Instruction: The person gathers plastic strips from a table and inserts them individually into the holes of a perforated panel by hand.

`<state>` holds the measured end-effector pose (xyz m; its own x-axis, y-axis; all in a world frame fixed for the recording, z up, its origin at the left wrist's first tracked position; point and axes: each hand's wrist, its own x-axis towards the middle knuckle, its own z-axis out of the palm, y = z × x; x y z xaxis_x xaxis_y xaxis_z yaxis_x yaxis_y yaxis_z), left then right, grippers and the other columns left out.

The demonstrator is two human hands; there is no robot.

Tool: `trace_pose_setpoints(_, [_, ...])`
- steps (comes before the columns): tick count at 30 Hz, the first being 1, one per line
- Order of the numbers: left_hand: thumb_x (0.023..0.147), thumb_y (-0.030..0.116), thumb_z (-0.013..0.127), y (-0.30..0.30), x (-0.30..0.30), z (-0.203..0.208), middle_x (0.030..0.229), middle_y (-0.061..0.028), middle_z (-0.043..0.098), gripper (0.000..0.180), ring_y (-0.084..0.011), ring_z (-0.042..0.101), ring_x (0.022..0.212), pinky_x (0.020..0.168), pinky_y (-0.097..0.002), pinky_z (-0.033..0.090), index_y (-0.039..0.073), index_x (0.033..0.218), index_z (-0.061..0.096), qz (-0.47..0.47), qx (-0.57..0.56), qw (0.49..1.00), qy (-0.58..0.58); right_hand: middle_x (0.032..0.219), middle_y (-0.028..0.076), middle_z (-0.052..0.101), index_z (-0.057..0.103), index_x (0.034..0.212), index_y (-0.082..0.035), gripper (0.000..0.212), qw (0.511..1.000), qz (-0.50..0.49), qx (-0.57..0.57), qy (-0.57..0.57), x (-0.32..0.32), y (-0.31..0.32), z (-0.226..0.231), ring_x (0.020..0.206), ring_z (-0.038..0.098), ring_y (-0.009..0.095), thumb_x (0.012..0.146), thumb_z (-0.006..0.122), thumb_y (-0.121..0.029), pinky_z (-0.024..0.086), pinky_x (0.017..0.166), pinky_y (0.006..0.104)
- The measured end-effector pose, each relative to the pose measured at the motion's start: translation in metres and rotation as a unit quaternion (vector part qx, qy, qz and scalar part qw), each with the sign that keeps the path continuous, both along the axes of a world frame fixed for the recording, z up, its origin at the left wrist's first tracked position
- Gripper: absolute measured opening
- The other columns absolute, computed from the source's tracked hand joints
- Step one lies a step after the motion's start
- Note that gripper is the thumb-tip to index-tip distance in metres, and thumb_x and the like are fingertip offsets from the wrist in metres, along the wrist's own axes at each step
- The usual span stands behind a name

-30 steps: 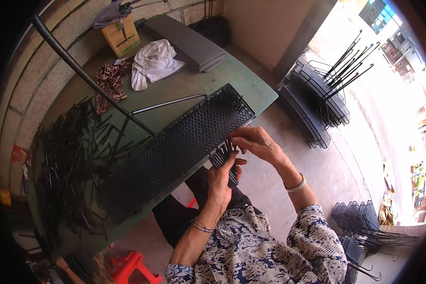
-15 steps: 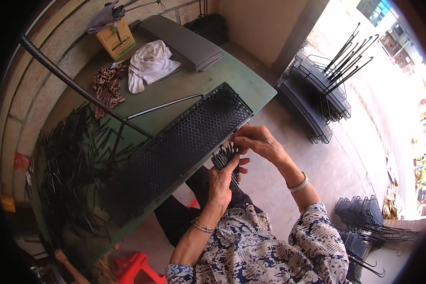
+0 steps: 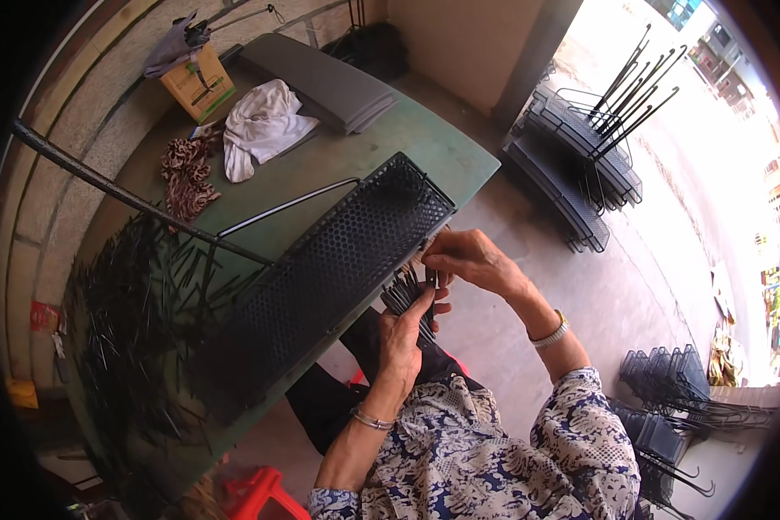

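Note:
My left hand (image 3: pixel 401 334) is closed around a bundle of thin black strips (image 3: pixel 403 290), just off the table's near edge. Right above it, my right hand (image 3: pixel 470 260) pinches thumb and fingers together beside the right end of a long black mesh basket (image 3: pixel 321 277). A single dark strip (image 3: pixel 431 276) shows under those fingertips, its ends partly hidden. The basket lies along the near edge of the green table (image 3: pixel 455 143), and a black rod frame (image 3: pixel 139 199) sticks out from its far side.
Loose black strips (image 3: pixel 121 321) are heaped on the table's left. Farther back lie a patterned cloth (image 3: pixel 186 178), a white cloth (image 3: pixel 264 130), grey sheets (image 3: pixel 321 82) and a cardboard box (image 3: pixel 199 82). Mesh racks (image 3: pixel 572 165) stand on the floor at right, more racks (image 3: pixel 667 377) below; a red stool (image 3: pixel 264 494) is near.
The view has shifted slightly, moving the table and basket a little left. Both hands stay close together at the basket's edge. A dark strip now shows more plainly below my right fingertips.

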<state>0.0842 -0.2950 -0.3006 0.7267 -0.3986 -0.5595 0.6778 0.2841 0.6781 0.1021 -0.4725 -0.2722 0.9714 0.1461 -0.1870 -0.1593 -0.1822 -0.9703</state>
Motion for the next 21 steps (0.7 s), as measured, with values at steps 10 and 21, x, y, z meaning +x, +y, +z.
trace_pose_setpoints(10, [0.088, 0.022, 0.068, 0.0020, 0.0080, 0.0000, 0.098, -0.0094, 0.069, 0.026, -0.0196, 0.068, 0.087, 0.057, -0.0239, 0.045, 0.008, 0.109, 0.062, -0.025, -0.030, 0.999, 0.010, 0.082, 0.006, 0.064, 0.063, 0.098, 0.005, 0.023, 1.000, -0.002, 0.001, 0.003, 0.0036, -0.0036, 0.0057, 0.073, 0.061, 0.011, 0.092, 0.060, -0.017, 0.051, 0.067, 0.0266])
trace_pose_setpoints(21, [0.088, 0.022, 0.067, 0.0003, 0.0044, 0.0085, 0.095, -0.0095, 0.071, 0.023, -0.0176, 0.069, 0.082, 0.058, -0.0241, 0.044, 0.005, 0.102, 0.063, -0.013, 0.003, 1.000, -0.022, 0.079, 0.005, 0.063, 0.062, 0.098, 0.006, 0.020, 1.000, -0.021, -0.015, -0.002, -0.0014, -0.0002, 0.0078, 0.072, 0.059, 0.011, 0.093, 0.059, -0.014, 0.050, 0.067, 0.0266])
